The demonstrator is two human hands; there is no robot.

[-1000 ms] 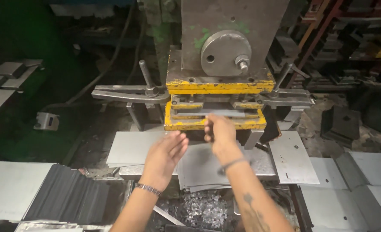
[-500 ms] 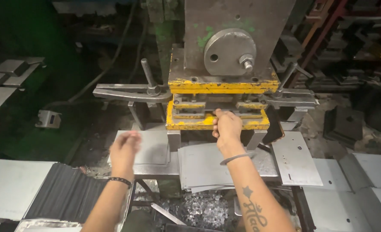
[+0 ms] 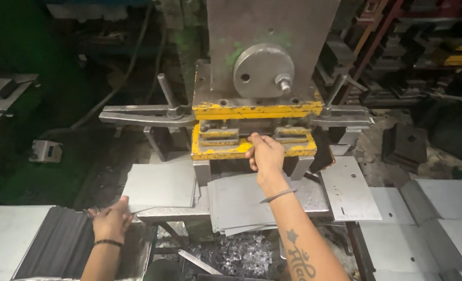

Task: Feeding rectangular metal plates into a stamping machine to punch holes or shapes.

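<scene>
My right hand (image 3: 265, 154) reaches into the mouth of a yellow-edged press die (image 3: 251, 148), fingers closed on a thin metal piece that lies in the slot. My left hand (image 3: 111, 218) is low at the left, fingers resting on the top of a row of thin dark metal strips (image 3: 59, 247) that stand on edge; a strip end shows by the fingertips. Whether that hand grips one strip I cannot tell. A pile of flat grey sheets (image 3: 241, 203) lies on the press table under my right forearm.
The grey press body with a round plate (image 3: 264, 70) towers above the die. Clamp arms (image 3: 142, 115) stick out on both sides. Punched plates (image 3: 348, 188) lie at the right, metal scrap (image 3: 236, 257) below the table, a grey sheet (image 3: 160, 184) at the left.
My left hand has drawn back from the die, down and to the left, onto the row of strips. My right hand has stayed at the die slot.
</scene>
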